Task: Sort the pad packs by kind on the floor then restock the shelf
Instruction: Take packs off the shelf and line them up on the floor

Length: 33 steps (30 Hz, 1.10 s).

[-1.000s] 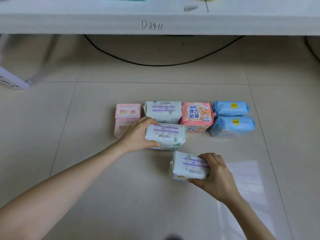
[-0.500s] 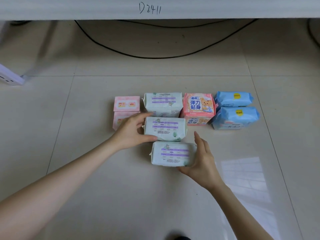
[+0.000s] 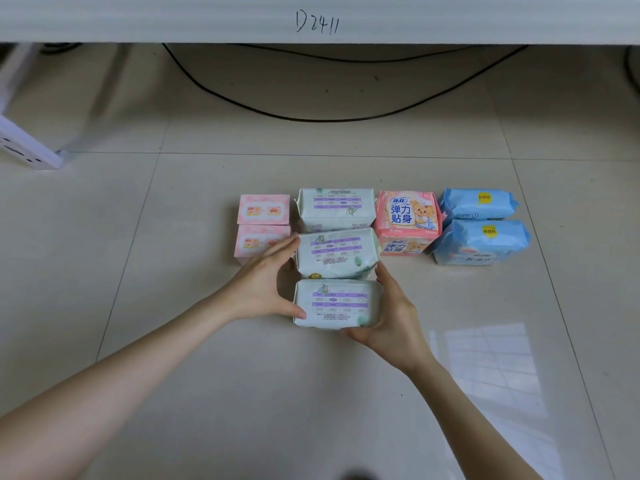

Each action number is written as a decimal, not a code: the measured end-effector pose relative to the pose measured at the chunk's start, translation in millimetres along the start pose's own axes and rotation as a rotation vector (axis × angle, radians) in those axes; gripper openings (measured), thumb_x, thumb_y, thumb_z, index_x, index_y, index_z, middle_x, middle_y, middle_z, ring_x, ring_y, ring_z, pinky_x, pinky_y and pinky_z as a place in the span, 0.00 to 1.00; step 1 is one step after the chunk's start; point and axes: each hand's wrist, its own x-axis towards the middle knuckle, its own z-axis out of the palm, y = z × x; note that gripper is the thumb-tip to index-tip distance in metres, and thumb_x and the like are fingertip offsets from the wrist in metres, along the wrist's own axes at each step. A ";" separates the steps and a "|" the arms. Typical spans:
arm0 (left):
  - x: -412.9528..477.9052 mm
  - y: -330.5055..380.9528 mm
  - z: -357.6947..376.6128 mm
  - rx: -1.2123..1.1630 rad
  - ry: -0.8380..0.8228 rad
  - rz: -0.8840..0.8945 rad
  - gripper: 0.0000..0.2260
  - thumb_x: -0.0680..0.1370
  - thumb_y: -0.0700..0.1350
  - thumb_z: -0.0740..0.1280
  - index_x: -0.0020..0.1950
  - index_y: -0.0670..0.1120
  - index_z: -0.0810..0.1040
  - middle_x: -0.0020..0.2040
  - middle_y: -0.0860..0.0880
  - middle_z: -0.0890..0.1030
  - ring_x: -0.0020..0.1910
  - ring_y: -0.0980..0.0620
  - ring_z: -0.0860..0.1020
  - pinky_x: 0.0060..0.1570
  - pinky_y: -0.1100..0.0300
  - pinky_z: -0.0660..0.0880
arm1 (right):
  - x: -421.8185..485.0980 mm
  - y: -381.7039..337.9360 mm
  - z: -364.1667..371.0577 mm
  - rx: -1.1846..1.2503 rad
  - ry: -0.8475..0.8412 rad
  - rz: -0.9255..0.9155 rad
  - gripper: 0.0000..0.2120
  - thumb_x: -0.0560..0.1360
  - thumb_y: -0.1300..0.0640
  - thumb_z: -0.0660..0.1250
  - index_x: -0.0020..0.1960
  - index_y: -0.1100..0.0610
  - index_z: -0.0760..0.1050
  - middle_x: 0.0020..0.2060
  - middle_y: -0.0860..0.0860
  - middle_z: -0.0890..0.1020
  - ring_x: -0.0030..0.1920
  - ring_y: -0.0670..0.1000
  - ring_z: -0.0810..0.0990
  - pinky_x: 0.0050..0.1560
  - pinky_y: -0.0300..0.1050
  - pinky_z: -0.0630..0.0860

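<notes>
- Beige glossy floor tiles (image 3: 173,341) across nearly the whole view, with a bright window reflection at lower right.
- White shelf edge (image 3: 138,19) along the top, "D2411" handwritten on its face.
- Black cable (image 3: 325,118) sagging in a curve on the floor under the shelf.
- Left hand (image 3: 266,282) reaching in from lower left: fingers straight, pressed against the left end of the middle white-and-green pack (image 3: 337,252), thumb on the left front corner of the nearest white-and-green pack (image 3: 337,301); nothing gripped.
- Right hand (image 3: 391,317) from lower right: fingers nearly straight along the right end of the nearest white-and-green pack, tips reaching the middle one, thumb along its front edge.
- White power strip (image 3: 27,150) at far left.
- Far white-and-green pack (image 3: 336,209) heading a touching column of three at centre.
- Rear blue pack (image 3: 479,202) and front blue pack (image 3: 481,242) at the row's right end.
- Rear bear-print pink pack (image 3: 408,211) and front bear-print pink pack (image 3: 405,245) between the blue and white-and-green columns.
- Rear flat pink pack (image 3: 264,209) and front flat pink pack (image 3: 258,242) just left of the column, the front one partly behind the left fingers.
</notes>
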 end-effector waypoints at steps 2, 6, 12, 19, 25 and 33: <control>2.3 -1.7 -1.2 0.000 -0.009 -0.004 0.57 0.59 0.51 0.83 0.79 0.47 0.53 0.79 0.56 0.53 0.76 0.63 0.52 0.75 0.62 0.54 | 0.4 -2.7 0.8 0.005 0.005 0.014 0.48 0.59 0.43 0.80 0.67 0.28 0.52 0.58 0.30 0.72 0.58 0.32 0.72 0.50 0.21 0.68; 6.6 -3.6 -5.0 0.008 -0.034 -0.010 0.57 0.59 0.51 0.83 0.79 0.48 0.53 0.79 0.58 0.52 0.76 0.62 0.54 0.75 0.58 0.57 | 1.7 -3.6 2.5 0.017 0.007 0.035 0.47 0.59 0.44 0.80 0.67 0.28 0.53 0.60 0.36 0.75 0.59 0.36 0.74 0.51 0.24 0.70; 9.5 -6.2 -8.2 0.064 -0.054 0.008 0.58 0.59 0.54 0.82 0.80 0.49 0.52 0.79 0.59 0.51 0.76 0.62 0.54 0.74 0.62 0.57 | -0.5 -1.7 4.3 0.048 -0.015 0.053 0.49 0.58 0.40 0.78 0.73 0.41 0.56 0.59 0.30 0.72 0.59 0.31 0.72 0.51 0.21 0.67; 7.8 -4.6 -9.3 0.132 -0.050 0.010 0.56 0.60 0.55 0.81 0.80 0.49 0.52 0.78 0.59 0.51 0.76 0.60 0.55 0.75 0.59 0.57 | -1.3 -7.5 -5.3 -0.085 -0.035 0.112 0.47 0.58 0.35 0.73 0.71 0.36 0.54 0.61 0.23 0.68 0.60 0.28 0.68 0.51 0.24 0.69; -3.3 6.4 -11.4 0.317 -0.073 0.023 0.50 0.68 0.57 0.76 0.80 0.47 0.48 0.80 0.52 0.48 0.78 0.55 0.46 0.76 0.60 0.46 | -1.8 -19.0 -17.9 -0.382 -0.138 0.107 0.48 0.65 0.43 0.76 0.77 0.53 0.55 0.71 0.49 0.69 0.68 0.50 0.70 0.62 0.47 0.69; -43.5 39.8 -35.6 0.701 -0.182 -0.017 0.39 0.79 0.60 0.61 0.80 0.44 0.46 0.80 0.48 0.47 0.79 0.50 0.46 0.76 0.56 0.44 | -16.1 -66.5 -53.1 -0.720 -0.277 0.106 0.38 0.77 0.42 0.61 0.79 0.52 0.47 0.78 0.51 0.55 0.77 0.51 0.54 0.75 0.53 0.54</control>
